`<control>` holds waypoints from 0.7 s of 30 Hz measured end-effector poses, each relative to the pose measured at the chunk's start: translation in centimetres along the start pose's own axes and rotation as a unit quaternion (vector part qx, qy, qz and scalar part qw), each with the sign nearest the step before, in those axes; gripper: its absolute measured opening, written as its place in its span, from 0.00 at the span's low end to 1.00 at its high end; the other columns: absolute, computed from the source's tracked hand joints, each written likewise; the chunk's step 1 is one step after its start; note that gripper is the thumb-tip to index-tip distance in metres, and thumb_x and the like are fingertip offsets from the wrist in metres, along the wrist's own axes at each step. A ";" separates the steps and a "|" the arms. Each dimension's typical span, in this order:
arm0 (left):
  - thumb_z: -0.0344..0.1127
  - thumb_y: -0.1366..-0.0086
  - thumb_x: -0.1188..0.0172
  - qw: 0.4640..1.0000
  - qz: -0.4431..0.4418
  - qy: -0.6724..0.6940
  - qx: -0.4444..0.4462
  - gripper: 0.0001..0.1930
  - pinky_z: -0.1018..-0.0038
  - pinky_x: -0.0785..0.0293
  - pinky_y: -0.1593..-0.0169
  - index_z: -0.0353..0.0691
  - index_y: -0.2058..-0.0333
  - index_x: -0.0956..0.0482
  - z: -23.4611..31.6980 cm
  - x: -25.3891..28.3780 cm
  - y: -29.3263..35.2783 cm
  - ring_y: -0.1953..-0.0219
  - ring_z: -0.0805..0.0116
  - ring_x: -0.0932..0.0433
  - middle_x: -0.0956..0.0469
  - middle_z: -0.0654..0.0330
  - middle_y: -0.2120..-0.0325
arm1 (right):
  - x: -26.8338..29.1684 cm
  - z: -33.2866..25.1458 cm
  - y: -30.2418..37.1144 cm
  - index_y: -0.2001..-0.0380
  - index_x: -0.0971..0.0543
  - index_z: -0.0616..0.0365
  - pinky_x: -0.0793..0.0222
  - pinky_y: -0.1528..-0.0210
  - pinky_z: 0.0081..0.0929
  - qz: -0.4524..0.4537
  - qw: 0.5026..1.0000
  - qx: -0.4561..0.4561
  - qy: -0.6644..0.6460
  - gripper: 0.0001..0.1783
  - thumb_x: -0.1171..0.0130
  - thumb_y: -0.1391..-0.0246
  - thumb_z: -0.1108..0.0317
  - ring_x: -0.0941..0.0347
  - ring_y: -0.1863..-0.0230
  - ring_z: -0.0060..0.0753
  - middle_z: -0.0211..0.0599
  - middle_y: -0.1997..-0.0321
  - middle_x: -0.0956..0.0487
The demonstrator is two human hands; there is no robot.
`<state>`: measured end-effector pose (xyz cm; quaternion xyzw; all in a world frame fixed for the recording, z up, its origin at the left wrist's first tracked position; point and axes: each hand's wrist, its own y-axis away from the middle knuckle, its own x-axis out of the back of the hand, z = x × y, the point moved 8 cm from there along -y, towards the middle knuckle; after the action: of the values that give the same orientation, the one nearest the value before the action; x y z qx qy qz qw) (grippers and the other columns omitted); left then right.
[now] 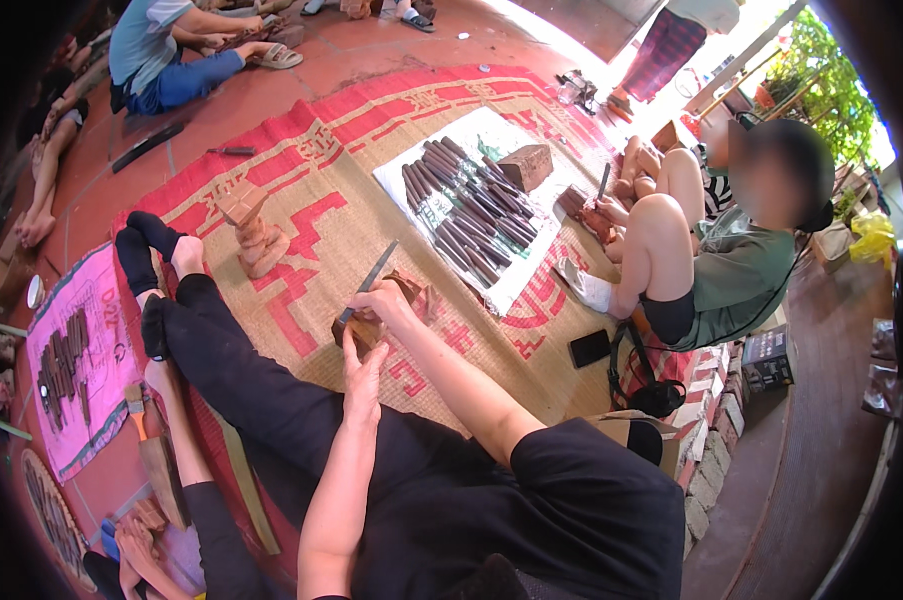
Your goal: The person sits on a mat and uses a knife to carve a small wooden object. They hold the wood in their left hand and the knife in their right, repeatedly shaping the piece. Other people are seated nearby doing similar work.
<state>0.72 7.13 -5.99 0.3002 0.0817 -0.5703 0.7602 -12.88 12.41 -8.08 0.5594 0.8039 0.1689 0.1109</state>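
Over my lap, my right hand (379,302) is closed around a long, narrow, flat metal tool (382,261). One end of the tool sticks up past my fingers and the other points down toward my left hand. Brown carved wood (403,286) shows behind and below the right hand. My left hand (363,370) grips the near side of this wood, its thumb pointing up close to the tool's lower end. The fingers hide much of the wood's shape. Left of my hands, a pale carved wooden figure (262,243) stands on the mat (361,190).
Rows of dark-handled carving tools lie on a white cloth (396,168), beside a wood block (526,167). At right a person (741,260) sits working on a carving. A black phone (589,349) lies nearby. A pink cloth (106,300) with more tools and a brush (135,408) are at left.
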 end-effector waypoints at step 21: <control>0.37 0.43 0.42 1.000 0.005 0.003 0.009 0.41 0.63 0.44 0.46 0.50 0.35 0.58 -0.1 0.2 0.1 0.42 0.65 0.42 0.48 0.59 0.39 | 0.4 0.3 0.2 0.80 0.23 0.63 0.32 0.79 0.21 0.015 1.000 -0.018 -0.021 0.10 0.36 0.63 0.67 0.30 0.81 0.25 0.33 0.80 0.25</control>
<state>0.92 7.04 -6.17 0.3091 0.0769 -0.5664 0.7601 -12.74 12.84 -8.29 0.5726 0.7898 0.1736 0.1353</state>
